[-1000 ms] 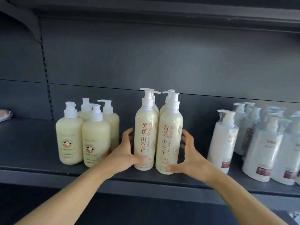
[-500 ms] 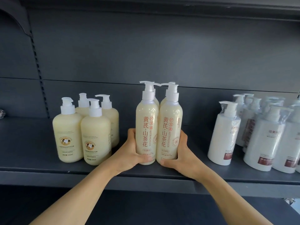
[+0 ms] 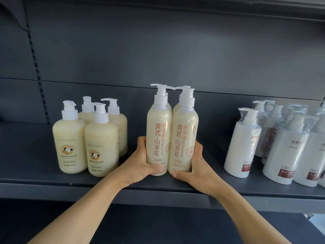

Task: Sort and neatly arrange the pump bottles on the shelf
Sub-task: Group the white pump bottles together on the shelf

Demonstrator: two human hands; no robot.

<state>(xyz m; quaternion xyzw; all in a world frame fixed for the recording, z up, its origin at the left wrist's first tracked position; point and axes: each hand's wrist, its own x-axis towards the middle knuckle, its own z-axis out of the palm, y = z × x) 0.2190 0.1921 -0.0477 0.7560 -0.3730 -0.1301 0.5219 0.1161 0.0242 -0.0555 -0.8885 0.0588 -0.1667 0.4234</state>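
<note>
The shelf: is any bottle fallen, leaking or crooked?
Nothing has fallen or spilled. The front white bottle on the right leans left and stands apart from its group. Both hands, left and right, clasp the tall bottles.

The tall cream bottles (image 3: 159,138) read "黄芪·山茶花 ASTRAGALUS"; the squat cream bottles (image 3: 69,143) read "520ml".

Setting: retail shop, toiletries aisle, most likely.
Dark metal gondola shelf (image 3: 44,176) with slotted upright (image 3: 37,67); identical cream pump bottles (image 3: 84,138) grouped by product; shrink-wrapped white bottles (image 3: 288,145), labels blurred, massed at right.
</note>
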